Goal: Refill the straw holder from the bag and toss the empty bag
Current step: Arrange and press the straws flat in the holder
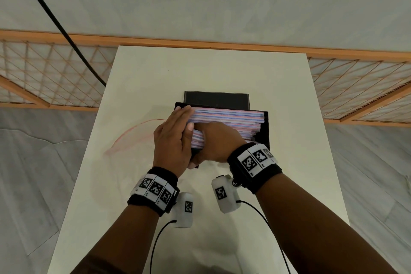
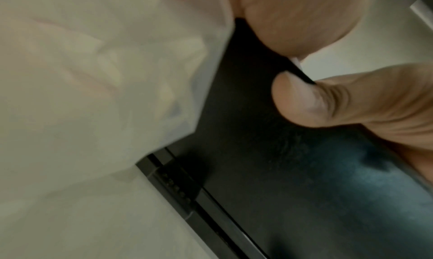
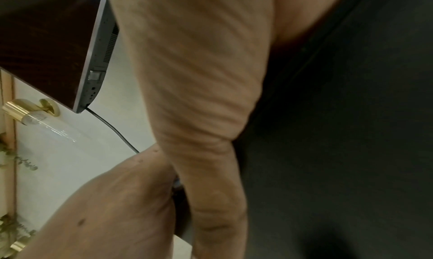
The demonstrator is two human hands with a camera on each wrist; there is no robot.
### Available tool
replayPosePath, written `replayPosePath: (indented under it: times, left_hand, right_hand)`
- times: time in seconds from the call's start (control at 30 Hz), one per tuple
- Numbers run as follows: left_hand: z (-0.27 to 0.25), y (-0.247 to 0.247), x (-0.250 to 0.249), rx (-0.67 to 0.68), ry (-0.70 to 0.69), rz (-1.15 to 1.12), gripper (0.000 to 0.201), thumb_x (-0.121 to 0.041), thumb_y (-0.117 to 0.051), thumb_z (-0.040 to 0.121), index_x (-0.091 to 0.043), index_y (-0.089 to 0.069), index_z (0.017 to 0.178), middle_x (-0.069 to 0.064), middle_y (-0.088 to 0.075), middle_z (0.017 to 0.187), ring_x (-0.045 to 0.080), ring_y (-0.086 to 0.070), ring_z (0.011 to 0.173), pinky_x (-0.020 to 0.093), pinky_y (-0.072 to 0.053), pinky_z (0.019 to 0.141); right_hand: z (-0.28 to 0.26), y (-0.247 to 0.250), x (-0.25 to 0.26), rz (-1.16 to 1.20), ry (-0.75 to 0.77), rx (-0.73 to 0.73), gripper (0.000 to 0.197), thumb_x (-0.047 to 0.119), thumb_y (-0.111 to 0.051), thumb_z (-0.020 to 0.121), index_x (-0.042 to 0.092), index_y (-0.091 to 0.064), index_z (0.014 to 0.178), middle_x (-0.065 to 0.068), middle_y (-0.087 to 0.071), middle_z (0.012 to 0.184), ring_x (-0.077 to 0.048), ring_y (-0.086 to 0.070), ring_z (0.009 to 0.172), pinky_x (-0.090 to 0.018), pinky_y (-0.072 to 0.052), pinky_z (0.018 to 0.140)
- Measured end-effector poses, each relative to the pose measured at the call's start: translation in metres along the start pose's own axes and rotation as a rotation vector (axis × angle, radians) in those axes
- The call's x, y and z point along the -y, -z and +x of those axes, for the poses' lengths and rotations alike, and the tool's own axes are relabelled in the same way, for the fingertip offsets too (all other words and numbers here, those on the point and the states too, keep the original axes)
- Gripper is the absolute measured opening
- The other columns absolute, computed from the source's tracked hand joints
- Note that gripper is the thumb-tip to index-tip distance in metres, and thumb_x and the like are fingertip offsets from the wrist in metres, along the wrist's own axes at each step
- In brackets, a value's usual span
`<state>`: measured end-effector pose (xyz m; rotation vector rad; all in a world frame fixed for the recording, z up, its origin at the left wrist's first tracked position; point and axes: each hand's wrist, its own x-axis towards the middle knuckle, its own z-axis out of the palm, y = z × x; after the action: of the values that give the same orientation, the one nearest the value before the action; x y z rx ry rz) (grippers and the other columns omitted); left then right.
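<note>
A black straw holder [image 1: 266, 131] stands mid-table with its lid [image 1: 216, 99] open behind it. Pink, blue and white striped straws [image 1: 229, 115] lie packed lengthwise inside. My left hand [image 1: 186, 119] lies flat against the straws' left ends, its thumb [image 2: 304, 100] on the holder's rim [image 2: 257, 170]. My right hand [image 1: 219, 141] rests palm down on the straws. Its fingertips are hidden under the left thumb, and its thumb [image 3: 199, 77] runs along the dark holder wall [image 3: 339, 133]. The clear bag [image 1: 133, 138] lies flat on the table left of the holder, and its crumpled film [image 2: 93, 68] fills the left wrist view.
The white table [image 1: 200, 69] ends near a wooden lattice screen [image 1: 55, 73]. A black cable [image 1: 55, 22] hangs at the upper left. The right wrist view shows a dark monitor [image 3: 46, 40] and a brass door handle [image 3: 30, 109].
</note>
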<state>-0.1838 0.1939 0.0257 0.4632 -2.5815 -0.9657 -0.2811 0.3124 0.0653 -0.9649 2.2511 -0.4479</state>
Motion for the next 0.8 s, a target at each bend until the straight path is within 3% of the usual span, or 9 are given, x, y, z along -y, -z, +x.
replayPosePath:
  times: [0.27, 0.47, 0.67, 0.8]
  left_hand:
    - [0.000, -0.001, 0.004, -0.007, -0.029, -0.072, 0.043, -0.026, -0.033, 0.105, -0.020, -0.056, 0.140, -0.004, -0.053, 0.150, 0.014, -0.041, 0.145, 0.051, -0.039, 0.113]
    - [-0.001, -0.002, 0.004, -0.007, -0.029, -0.037, 0.043, -0.021, -0.033, 0.104, -0.020, -0.056, 0.140, -0.005, -0.053, 0.150, 0.013, -0.040, 0.146, 0.047, -0.038, 0.112]
    - [-0.002, -0.001, 0.005, 0.011, -0.029, -0.043, 0.048, -0.014, -0.031, 0.101, -0.020, -0.053, 0.143, -0.005, -0.050, 0.152, 0.013, -0.037, 0.147, 0.046, -0.037, 0.112]
    - [-0.002, 0.000, 0.006, 0.033, -0.030, -0.041, 0.055, -0.013, -0.029, 0.095, -0.019, -0.052, 0.144, -0.004, -0.049, 0.153, 0.014, -0.035, 0.149, 0.047, -0.035, 0.116]
  right_hand:
    - [0.003, 0.004, -0.002, -0.019, -0.015, 0.040, 0.081, 0.060, -0.092, 0.052, 0.036, -0.064, 0.123, 0.008, -0.074, 0.111, -0.019, -0.068, 0.103, -0.042, -0.058, 0.092]
    - [0.006, 0.008, -0.004, 0.030, -0.005, 0.094, 0.075, 0.065, -0.092, 0.047, 0.034, -0.069, 0.112, 0.010, -0.076, 0.104, -0.016, -0.069, 0.098, -0.042, -0.058, 0.093]
    - [0.010, 0.008, -0.006, 0.027, 0.004, 0.115, 0.085, 0.073, -0.087, 0.040, 0.035, -0.068, 0.114, 0.012, -0.075, 0.107, -0.015, -0.069, 0.100, -0.043, -0.056, 0.096]
    - [0.008, 0.018, -0.004, 0.088, 0.009, 0.220, 0.072, 0.055, -0.095, 0.056, 0.029, -0.070, 0.119, 0.007, -0.075, 0.114, -0.014, -0.067, 0.106, -0.036, -0.051, 0.104]
